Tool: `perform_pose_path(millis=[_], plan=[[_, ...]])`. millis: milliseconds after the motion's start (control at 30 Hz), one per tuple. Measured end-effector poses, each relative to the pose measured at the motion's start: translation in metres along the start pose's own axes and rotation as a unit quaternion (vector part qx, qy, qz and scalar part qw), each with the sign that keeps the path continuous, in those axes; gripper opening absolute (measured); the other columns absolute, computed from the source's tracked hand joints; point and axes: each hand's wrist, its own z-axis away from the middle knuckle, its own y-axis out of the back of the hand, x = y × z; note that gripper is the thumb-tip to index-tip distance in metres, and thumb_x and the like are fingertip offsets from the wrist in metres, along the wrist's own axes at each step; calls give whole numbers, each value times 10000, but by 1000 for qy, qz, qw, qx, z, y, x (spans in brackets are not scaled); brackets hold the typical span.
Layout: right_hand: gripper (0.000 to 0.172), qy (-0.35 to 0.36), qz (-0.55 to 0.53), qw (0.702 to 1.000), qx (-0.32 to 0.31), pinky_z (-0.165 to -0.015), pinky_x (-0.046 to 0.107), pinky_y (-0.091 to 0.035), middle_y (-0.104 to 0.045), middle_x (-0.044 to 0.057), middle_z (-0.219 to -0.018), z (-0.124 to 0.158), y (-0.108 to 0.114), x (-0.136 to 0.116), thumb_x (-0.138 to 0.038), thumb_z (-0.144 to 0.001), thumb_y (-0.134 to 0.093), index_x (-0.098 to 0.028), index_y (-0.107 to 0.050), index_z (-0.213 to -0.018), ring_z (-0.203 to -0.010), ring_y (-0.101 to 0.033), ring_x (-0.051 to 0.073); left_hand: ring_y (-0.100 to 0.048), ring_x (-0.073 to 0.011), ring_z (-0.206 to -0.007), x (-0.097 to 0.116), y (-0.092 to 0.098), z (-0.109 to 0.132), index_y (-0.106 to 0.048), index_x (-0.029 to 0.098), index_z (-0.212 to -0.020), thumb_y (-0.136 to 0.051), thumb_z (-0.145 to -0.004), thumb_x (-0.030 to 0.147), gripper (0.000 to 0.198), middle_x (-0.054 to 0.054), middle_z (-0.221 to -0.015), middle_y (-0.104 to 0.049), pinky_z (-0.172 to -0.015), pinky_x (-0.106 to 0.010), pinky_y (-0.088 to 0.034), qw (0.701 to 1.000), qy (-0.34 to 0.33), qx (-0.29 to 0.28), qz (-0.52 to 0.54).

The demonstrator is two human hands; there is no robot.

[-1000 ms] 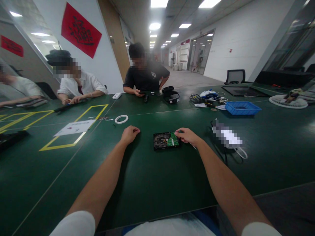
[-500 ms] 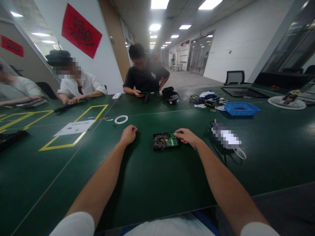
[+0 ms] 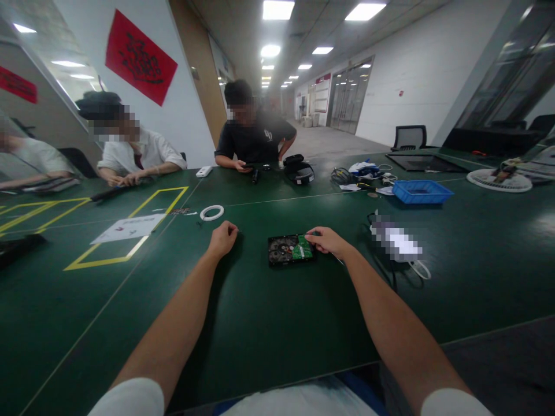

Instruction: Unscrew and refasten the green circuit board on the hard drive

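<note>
A hard drive [image 3: 286, 251] lies flat on the green table in front of me, with a green circuit board on its right part. My right hand [image 3: 326, 240] is at the drive's right edge, its thumb and forefinger pinched over the board. From under that hand a thin, light-coloured tool [image 3: 339, 259] sticks out; its kind is too small to tell. Left of the drive, apart from it, my left hand [image 3: 224, 238] rests with curled fingers pressed together; whether something is in them is hidden.
A white ring [image 3: 212, 212] and small loose parts [image 3: 181, 211] lie beyond my left hand, near a paper sheet [image 3: 128, 227]. To the right are a blurred-out lit device [image 3: 396, 240] with cables, a blue tray [image 3: 422, 199] and a fan part [image 3: 498, 180]. Several people sit across the table.
The whole view has shifted slightly to one side. Both hands keep nearly the same pose, and the hard drive stays in place on the table.
</note>
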Motion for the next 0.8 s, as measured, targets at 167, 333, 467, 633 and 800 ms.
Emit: perform_pose_path(millis=[167, 333, 467, 633, 800], plan=[[310, 2, -5, 1000, -6, -371, 165, -265, -590, -24, -719, 1, 0, 0, -326, -890, -713, -164, -627, -1139, -471, -439, 51, -678, -218, -883, 0, -2, 0, -614, 215, -1029, -591, -873, 274, 169, -65, -957, -719, -791, -317, -518, 999, -12, -5, 32], [309, -6, -11, 1000, -8, -379, 160, -276, -594, -20, -732, 5, 0, -5, -321, -893, -714, -164, -622, -1143, -487, -445, 51, -688, -208, -877, 1, -4, 0, -607, 219, -1079, -586, -870, 270, 216, -59, -985, -720, -805, -312, -528, 999, -13, -19, 45], [312, -7, -8, 1000, -5, -380, 157, -272, -597, -17, -733, 5, 0, -5, -323, -890, -718, -166, -622, -1142, -494, -450, 54, -679, -203, -858, -1, -5, 1, -617, 218, -1075, -589, -865, 267, 217, -54, -971, -716, -795, -311, -525, 999, -23, -24, 40], [289, -2, -12, 1000, -4, -375, 161, -255, -587, -24, -716, 2, -1, -1, -314, -890, -711, -165, -625, -1122, -479, -438, 53, -669, -200, -839, -1, -7, -1, -641, 217, -1025, -603, -852, 252, 181, -52, -954, -714, -783, -310, -520, 998, -30, -33, 35], [304, -3, -10, 1000, -2, -377, 162, -254, -587, -29, -707, 2, -1, -1, -325, -879, -723, -167, -626, -1119, -478, -439, 53, -666, -199, -833, 1, -7, -1, -652, 222, -994, -635, -847, 279, 159, -43, -942, -719, -780, -309, -520, 998, -23, -34, 43]])
